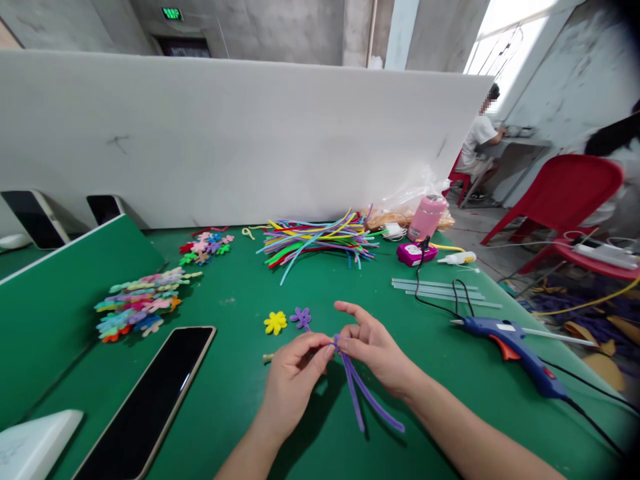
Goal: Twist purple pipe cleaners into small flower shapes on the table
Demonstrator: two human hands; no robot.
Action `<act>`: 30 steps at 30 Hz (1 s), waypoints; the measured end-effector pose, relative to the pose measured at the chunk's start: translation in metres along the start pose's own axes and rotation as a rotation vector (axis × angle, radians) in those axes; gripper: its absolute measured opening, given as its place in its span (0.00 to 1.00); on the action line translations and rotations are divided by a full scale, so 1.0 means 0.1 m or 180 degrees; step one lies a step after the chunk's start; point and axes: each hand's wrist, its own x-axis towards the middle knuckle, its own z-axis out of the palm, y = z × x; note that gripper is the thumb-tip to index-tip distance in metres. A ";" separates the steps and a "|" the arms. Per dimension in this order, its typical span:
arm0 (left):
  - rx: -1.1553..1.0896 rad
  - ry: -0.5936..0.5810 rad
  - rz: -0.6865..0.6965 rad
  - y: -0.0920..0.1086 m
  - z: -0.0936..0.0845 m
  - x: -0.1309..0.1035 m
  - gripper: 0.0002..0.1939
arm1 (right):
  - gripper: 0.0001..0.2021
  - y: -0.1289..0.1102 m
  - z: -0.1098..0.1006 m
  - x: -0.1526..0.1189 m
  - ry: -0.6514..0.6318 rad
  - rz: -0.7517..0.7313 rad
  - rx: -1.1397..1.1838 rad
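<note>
Purple pipe cleaners (356, 393) are pinched between my two hands, their long ends hanging down toward me over the green table. My left hand (295, 370) grips them with thumb and forefinger. From the other side my right hand (373, 347) pinches the same spot, its forefinger raised. Just beyond my hands lie a yellow pipe-cleaner flower (275, 323) and a purple one (301, 317). A short pale green piece (269, 359) shows beside my left hand, partly hidden.
Loose colored pipe cleaners (320, 240) lie at the back. Finished flowers (145, 303) are stacked at left, near a phone (150, 400). To the right are a blue glue gun (515, 340) with trailing cord, glue sticks (440, 290) and a pink bottle (427, 217).
</note>
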 end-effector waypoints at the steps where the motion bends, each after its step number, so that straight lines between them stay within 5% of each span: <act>1: 0.0004 0.0010 0.0010 0.00 0.00 0.00 0.03 | 0.30 0.00 0.00 0.00 0.0001 -0.0002 0.0001; 30: -0.0168 0.0083 -0.0167 -0.06 0.00 0.02 0.03 | 0.28 0.03 -0.03 0.02 0.0095 -0.0116 -0.0074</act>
